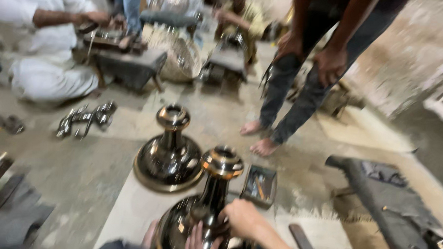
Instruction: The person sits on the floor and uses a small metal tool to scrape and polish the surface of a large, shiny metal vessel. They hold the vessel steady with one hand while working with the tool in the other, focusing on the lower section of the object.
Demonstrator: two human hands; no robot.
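Dark polished metal, brass-coloured trim: near vessel base (206, 207) sits at bottom centre of the frame, wide foot low, neck rising to a ringed mouth. Frame is motion-blurred.

Right hand (243, 217) is wrapped on the neck of the near vessel base from the right side, fingers closed around it. Left hand (198, 241) lies at the bottom edge, fingers pressed flat against the lower body of the same piece; whether it clamps or only rests I cannot tell.

The piece stands on a pale mat (130, 209) on the floor. Just beside it to the right, a small dark tray (259, 185) with small bits inside, too blurred to name.

Second vessel base (170, 154), same shape, stands upright just behind and left of the first, on the mat's far end, apart from both hands.

Lower right: a dark low bench (376, 186). Lower left: grey cloth and wooden pieces (10, 205).

Mid left: a heap of shiny metal parts (86, 118) on the concrete floor.

Mid right: a barefoot standing person (307, 68) in dark trousers, bent forward, hands near the knees.

Upper left: a seated person in white (42, 49) at a low work stand (128, 62). Upper centre: a woven basket (177, 54), and another seated person (240, 17) behind a second stand.
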